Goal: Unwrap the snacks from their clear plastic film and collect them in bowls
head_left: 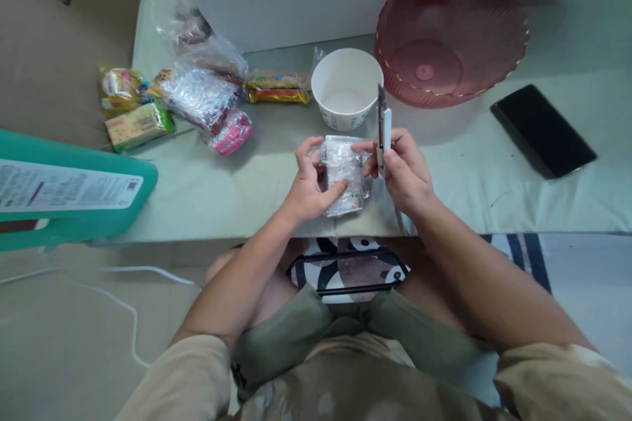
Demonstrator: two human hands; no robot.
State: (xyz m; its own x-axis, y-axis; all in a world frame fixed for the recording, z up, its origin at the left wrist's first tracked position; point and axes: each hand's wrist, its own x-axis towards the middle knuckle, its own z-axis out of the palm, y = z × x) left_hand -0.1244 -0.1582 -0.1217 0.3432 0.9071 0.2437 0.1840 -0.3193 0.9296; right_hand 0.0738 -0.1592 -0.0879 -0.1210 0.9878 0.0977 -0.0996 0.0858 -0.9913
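The packet [344, 168], in clear wrap, is at the near edge of the table [237, 204], between the two hands; whether it rests on the cloth or is lifted slightly cannot be told. The left hand [312, 184] pinches it from the left, thumb flat across its lower face, index finger bent at the upper left corner, the other fingers partly hidden behind. The right hand [407, 174] grips the knife [387, 135] between thumb and curled fingers, while one finger reaches left to the packet's upper right part. The packet's long axis runs away from the body, its short ends facing the person and the cup [344, 121]. The knife stands just right of it, roughly parallel, blade tip pointing away and overlapping the cup's right rim in this view. The cup is just beyond the packet, with the red bowl [419, 104] right behind it and the phone [544, 131] well to the right. Left of the cup lie a yellow snack [279, 87], a pink pack [232, 135] and other wrapped snacks [139, 126]; the green jug [123, 210] is farther left, near the table edge.
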